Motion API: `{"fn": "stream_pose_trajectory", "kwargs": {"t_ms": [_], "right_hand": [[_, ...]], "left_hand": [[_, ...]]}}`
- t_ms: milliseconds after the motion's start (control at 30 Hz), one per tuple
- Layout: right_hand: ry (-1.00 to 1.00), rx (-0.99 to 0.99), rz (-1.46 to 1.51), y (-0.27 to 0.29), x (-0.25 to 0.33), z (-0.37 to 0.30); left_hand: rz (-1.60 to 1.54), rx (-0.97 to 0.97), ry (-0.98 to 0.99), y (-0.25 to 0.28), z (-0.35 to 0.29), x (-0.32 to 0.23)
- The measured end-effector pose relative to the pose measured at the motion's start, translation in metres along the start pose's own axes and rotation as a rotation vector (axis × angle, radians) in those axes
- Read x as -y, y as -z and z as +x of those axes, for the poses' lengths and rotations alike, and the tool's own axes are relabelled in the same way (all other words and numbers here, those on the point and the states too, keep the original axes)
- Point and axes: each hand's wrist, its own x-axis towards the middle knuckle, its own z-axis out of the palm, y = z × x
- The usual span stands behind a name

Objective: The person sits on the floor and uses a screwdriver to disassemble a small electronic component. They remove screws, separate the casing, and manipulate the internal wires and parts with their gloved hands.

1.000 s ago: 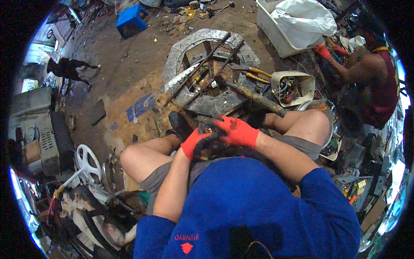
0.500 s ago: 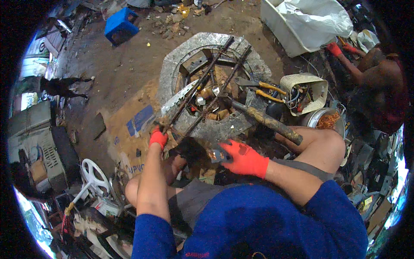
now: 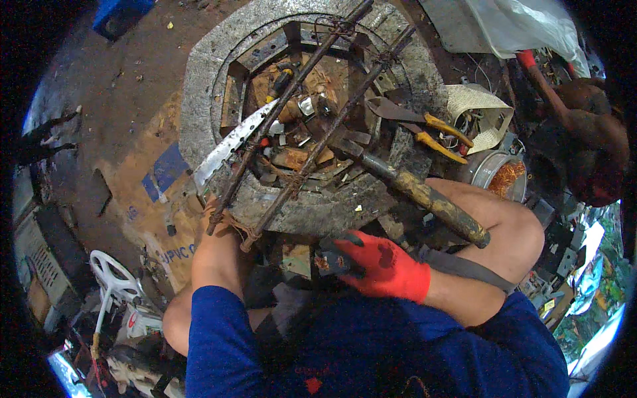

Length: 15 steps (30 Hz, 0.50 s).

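My right hand [image 3: 386, 266], in a red glove, is closed around a small dark metal piece [image 3: 330, 260] in front of my knees. My left forearm reaches forward, and my left hand [image 3: 213, 229] sits at the near ends of two rusty rods [image 3: 312, 106] tied with wire; its fingers are hidden. The rods lie across a grey concrete ring [image 3: 199, 99] filled with metal scraps. A long silver blade [image 3: 232, 142] rests along the left rod. A hammer with a rusty handle [image 3: 428, 199] lies over my right knee.
Yellow-handled pliers [image 3: 444, 132] lie on the ring's right side, beside a tin of copper wire [image 3: 499, 176]. Another person [image 3: 587, 146] sits at the right. A white bag [image 3: 517, 26] lies behind. A white fan guard [image 3: 114, 278] and junk crowd the left.
My head has dropped closer to the ring. My left hand went forward to the rod ends and its glove is now out of sight. My right hand stays low with the dark piece.
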Motion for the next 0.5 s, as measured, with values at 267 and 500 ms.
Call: {"fn": "stream_pose_trajectory", "kwargs": {"t_ms": [267,500], "right_hand": [[-0.052,0.045,0.025,-0.003,0.002,-0.002],[-0.103,-0.036,-0.11,-0.011,0.011,-0.014]], "left_hand": [[0.095,-0.079,-0.183,0.041,-0.018,-0.009],[0.171,-0.293,-0.249,0.078,-0.109,0.01]]}}
